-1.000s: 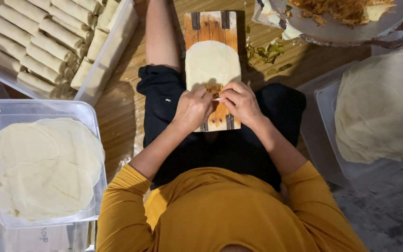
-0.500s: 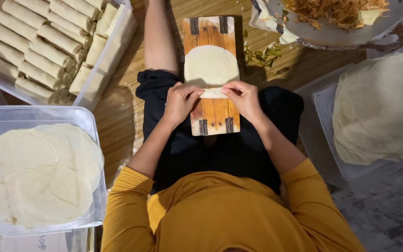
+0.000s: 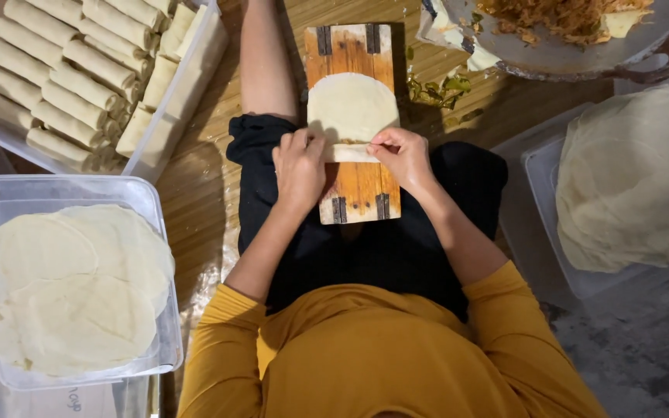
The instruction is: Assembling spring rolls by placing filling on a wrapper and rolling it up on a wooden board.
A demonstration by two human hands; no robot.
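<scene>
1. Head view, centre: wooden board (image 3: 354,182) resting lengthwise across lap, metal hinges at near and far ends.
2. Round pale wrapper (image 3: 352,108) lying flat on far half of board, near edge folded over into a short roll (image 3: 348,153).
3. Left hand (image 3: 300,166) pressed on left end of roll, fingers curled down and closed on folded dough.
4. Right hand (image 3: 404,155) on right end of roll, thumb and fingertips pinched together on wrapper edge.
5. Both hands just beside each other, roll spanning between them; filling hidden under fold.
6. Upper left: clear plastic tray (image 3: 187,85) packed with finished rolls (image 3: 63,73) in tight slanted rows.
7. Lower left: clear plastic container (image 3: 156,232) holding stack of round wrappers (image 3: 63,286), overlapping.
8. Right: second clear container (image 3: 540,186) with thick pile of wrappers (image 3: 636,178), edges draped over one another.
9. Upper right: metal bowl (image 3: 582,54) with shredded brownish filling (image 3: 567,15), only partly in view.
10. Green scraps (image 3: 435,89) scattered on woven mat (image 3: 195,193) between board and bowl.
11. Below: yellow sleeves (image 3: 226,348) and dark trousers (image 3: 381,255), one bare leg stretched out beside board.
</scene>
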